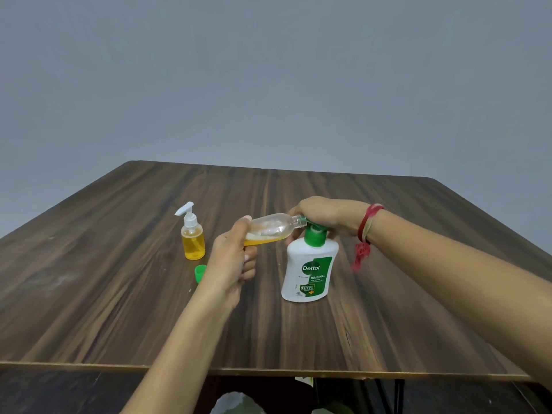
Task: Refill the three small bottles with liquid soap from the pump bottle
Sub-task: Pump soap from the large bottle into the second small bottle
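Note:
My left hand (231, 261) grips the base of a small clear bottle (273, 228), held on its side with a pool of orange soap along its lower wall. Its open mouth meets the green spout of the white pump bottle (309, 268), which stands upright on the table. My right hand (325, 215) rests on top of the green pump head, fingers curled over it. A second small bottle (192, 237) with a white pump top stands to the left, mostly full of orange soap. A green cap (200, 273) lies beside my left wrist.
The dark wood table (119, 294) reaches to a near edge at the bottom of the view, with a grey wall behind. A red thread band (366, 231) hangs from my right wrist. Pale objects show under the table edge.

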The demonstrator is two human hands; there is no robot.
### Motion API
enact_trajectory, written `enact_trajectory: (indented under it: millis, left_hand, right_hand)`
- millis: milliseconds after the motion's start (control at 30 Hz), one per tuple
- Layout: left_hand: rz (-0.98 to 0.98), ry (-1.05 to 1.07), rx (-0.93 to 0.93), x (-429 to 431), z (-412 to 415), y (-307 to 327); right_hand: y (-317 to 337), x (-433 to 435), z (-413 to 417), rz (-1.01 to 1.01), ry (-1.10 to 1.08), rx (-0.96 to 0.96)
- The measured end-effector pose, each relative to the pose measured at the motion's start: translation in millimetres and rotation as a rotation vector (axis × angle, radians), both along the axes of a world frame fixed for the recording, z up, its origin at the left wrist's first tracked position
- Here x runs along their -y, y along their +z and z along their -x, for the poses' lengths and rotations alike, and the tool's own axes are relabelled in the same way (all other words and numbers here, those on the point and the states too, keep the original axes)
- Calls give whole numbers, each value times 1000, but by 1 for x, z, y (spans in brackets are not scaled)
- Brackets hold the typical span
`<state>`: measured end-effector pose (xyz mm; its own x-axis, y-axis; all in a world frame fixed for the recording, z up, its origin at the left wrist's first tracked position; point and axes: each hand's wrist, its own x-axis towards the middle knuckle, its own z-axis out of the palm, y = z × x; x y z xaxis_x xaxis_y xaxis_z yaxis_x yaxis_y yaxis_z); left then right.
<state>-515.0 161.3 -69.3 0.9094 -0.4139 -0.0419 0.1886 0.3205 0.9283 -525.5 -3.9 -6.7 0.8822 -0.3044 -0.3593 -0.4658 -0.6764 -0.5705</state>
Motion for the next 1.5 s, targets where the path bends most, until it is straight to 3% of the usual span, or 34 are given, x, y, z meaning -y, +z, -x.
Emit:
enact_trajectory:
  millis: [467,633,1500]
  left_hand:
    - [4,0,-1,1,1,-3]
    - [19,-2,-7,1,2,-2]
    - [45,-11,-45,2,2,-6]
  right_hand:
    - [0,-1,0,-88,27,49]
    - [7,-2,-1,42,71,8]
    - [7,-3,2,-37,66,24]
